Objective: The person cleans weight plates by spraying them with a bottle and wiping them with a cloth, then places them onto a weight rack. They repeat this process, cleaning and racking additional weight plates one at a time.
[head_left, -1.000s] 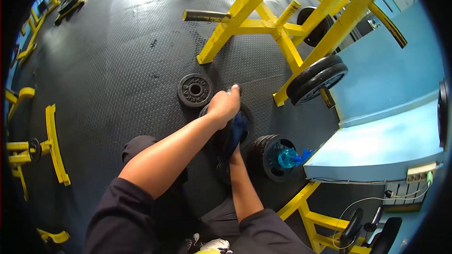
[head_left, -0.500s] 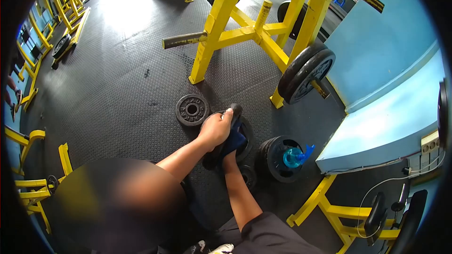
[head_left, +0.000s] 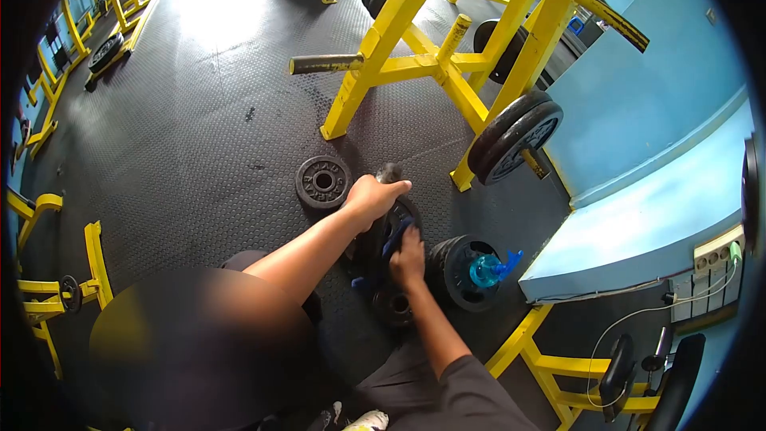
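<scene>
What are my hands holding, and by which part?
Left hand: a weight plate, by its rim. Right hand: a blue cloth, exact hold unclear.

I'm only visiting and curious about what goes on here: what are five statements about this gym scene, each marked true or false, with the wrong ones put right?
1. The right hand holds a dark blue cloth. True.
2. The left hand is empty. False: the left hand grips a round black weight plate.
3. A translucent turquoise bottle with a blue spray top sits on a stack of round black plates. True.
4. The angular metal rack is painted red. False: that angular metal rack is yellow.
5. Two thick black discs hang on the rack's lower right peg. True.
</scene>
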{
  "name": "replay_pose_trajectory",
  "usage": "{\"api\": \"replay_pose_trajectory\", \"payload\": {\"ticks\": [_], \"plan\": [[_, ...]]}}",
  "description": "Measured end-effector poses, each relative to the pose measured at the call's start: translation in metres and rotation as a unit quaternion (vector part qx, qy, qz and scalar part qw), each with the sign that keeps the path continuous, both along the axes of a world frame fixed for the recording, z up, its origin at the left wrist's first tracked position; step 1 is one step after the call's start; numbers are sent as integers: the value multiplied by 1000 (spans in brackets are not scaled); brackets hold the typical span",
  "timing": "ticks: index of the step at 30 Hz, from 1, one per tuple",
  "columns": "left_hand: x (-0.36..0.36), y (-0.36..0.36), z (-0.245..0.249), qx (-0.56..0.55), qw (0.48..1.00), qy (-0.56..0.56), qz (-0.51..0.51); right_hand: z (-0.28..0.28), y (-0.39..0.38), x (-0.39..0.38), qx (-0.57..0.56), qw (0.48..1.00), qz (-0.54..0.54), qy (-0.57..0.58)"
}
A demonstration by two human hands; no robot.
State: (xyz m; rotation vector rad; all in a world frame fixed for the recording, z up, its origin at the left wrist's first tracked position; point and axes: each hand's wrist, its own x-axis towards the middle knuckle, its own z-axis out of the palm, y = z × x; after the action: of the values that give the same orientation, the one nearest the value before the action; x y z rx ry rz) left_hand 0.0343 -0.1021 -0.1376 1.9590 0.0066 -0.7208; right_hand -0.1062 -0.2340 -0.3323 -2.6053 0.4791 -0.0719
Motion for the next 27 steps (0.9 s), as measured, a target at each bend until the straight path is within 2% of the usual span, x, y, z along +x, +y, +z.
{"api": "replay_pose_trajectory", "payload": {"ticks": [1, 3, 4, 6, 10, 12, 14, 16, 18, 19, 20, 21, 22, 23, 24, 26, 27], "plan": [[-2, 4, -2, -14, 1000, -8, 0, 1, -3, 7, -2, 1000, -1, 6], [-2, 10, -1, -13, 1000, 25, 4, 2, -9, 17, 5, 995, -101, 27], [2, 13, 3, -10, 999, 51, 11, 2, -9, 20, 0, 995, -98, 27], [0, 22, 3, -52, 995, 84, 23, -5, -2, 23, -62, 988, -76, 121], [10, 33, -24, -59, 992, 111, 29, -13, -1, 24, -54, 989, -87, 108], [16, 44, -21, -164, 973, 159, 38, -3, -10, 29, -54, 983, -51, 165], [21, 56, -21, -178, 963, 193, 57, 38, -15, 32, -94, 970, -11, 225], [16, 67, -29, -183, 962, 200, 29, 80, 2, 21, -95, 980, -71, 160], [3, 76, -5, -90, 979, 181, 3, 111, 23, -2, 59, 986, -134, 87], [-2, 85, 8, -77, 982, 170, 10, 126, 33, -19, 118, 981, -121, 93], [-9, 100, 21, -64, 984, 165, 23, 155, 48, -40, 127, 983, -115, 62], [-6, 120, 33, -21, 986, 165, -1, 196, 60, -54, 184, 975, -120, 31], [-6, 140, 39, -1, 985, 173, 4, 206, 66, -82, 237, 960, -146, 25], [-6, 160, 52, 30, 984, 173, 9, 240, 74, -103, 237, 953, -170, 77], [-10, 182, 49, 115, 987, 116, -3, 269, 78, -126, 244, 942, -190, 133], [-4, 208, 100, 161, 972, 169, 35, 333, 86, -157, 241, 917, -239, 211], [-3, 222, 117, 147, 969, 177, 93, 358, 88, -169, 228, 914, -241, 235]]}}
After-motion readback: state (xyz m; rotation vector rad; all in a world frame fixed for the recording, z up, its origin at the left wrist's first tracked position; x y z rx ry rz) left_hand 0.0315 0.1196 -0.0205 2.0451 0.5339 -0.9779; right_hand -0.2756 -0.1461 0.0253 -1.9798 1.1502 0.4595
